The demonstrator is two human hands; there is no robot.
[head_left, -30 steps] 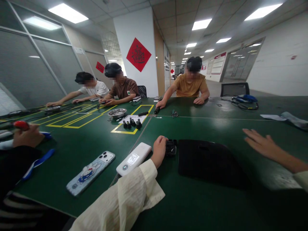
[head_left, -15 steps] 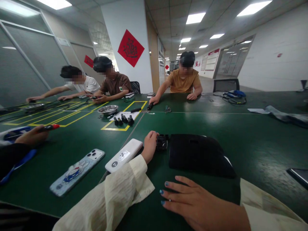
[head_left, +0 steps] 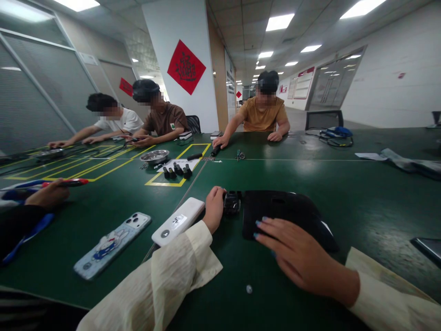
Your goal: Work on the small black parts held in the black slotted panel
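My left hand (head_left: 214, 208) is closed at the left side of a small black boxy part (head_left: 232, 202), its fingertips curled on the edge. Just right of that part lies a glossy black curved panel (head_left: 292, 207); whether the two are joined I cannot tell. My right hand (head_left: 299, 259) is stretched out flat with its fingertips over the panel's lower left edge. Whether they press on it is unclear. On the green table below sits a small shiny round piece (head_left: 249, 288). A white power bank (head_left: 179, 221) rests beside my left wrist.
A phone in a patterned case (head_left: 112, 246) lies to the left, near a neighbour's hand (head_left: 50, 193) with a red-tipped tool. Farther off are several black cylindrical parts (head_left: 177, 171), a metal bowl (head_left: 155, 157) and a co-worker (head_left: 263, 112). A dark device (head_left: 427, 248) lies far right.
My right hand has moved up and to the right, from the table onto the panel's edge. The small round piece has come into sight. My left hand has stayed in place.
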